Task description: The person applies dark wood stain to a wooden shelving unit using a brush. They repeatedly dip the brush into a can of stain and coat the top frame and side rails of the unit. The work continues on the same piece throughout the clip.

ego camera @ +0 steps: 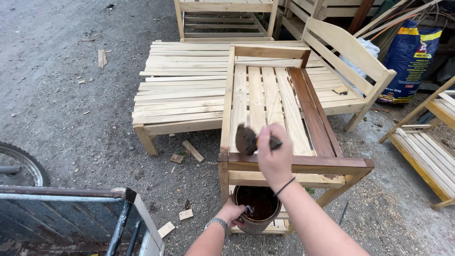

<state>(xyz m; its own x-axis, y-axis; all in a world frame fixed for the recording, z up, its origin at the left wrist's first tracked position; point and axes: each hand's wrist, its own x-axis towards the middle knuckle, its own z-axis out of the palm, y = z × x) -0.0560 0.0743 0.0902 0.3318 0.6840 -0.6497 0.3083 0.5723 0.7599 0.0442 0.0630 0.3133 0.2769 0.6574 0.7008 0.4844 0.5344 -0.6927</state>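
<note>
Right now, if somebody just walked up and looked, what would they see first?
Probably the right hand in the middle, holding a dark, wet brush over a pale wooden chair frame whose right rail is already stained brown. Just below, the left hand grips the rim of a round can full of dark brown stain. Behind them sits a big unpainted slatted bench.

Soft, even daylight fills the scene, bright but without glare. Shadows are faint and diffuse, pooling under the bench (189, 90) toward 6 o'clock and beneath the chair (284, 114) frame. The centre is sharp; the brush (246, 140) head shows slight motion blur. Straight edges bow a little toward 9 and 3 o'clock, a mild wide-angle distortion. The gate (71, 213) at 7 o'clock looks darker and softer.
</note>
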